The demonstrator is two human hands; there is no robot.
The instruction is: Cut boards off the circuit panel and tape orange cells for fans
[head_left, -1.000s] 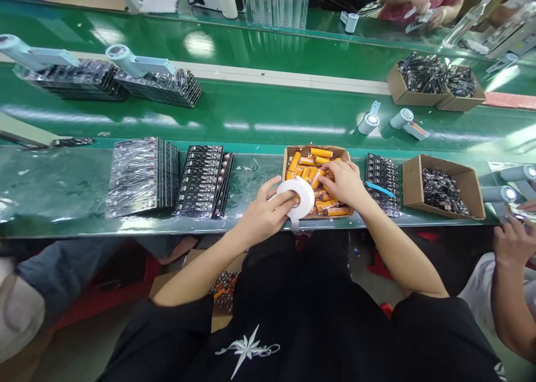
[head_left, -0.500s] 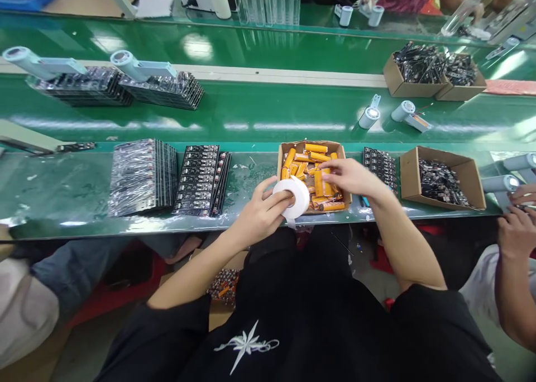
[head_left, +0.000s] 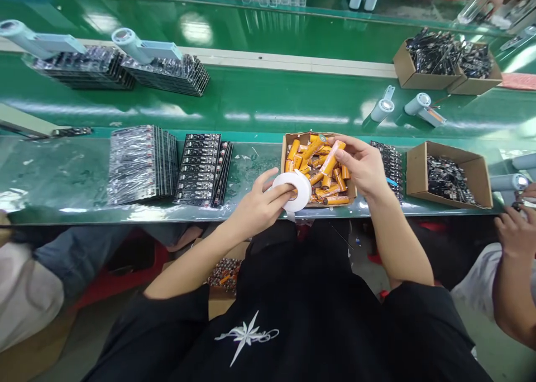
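Two hands grip tape roll (head_left: 296, 190) and orange cell (head_left: 330, 158) over green bench (head_left: 62, 175).

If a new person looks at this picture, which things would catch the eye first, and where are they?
Probably the cardboard box full of orange batteries, bright against the green bench at the centre. The right hand holds one battery above the box, while the left hand grips a white tape roll at the bench's near edge. Stacks of dark circuit boards lie to the left.
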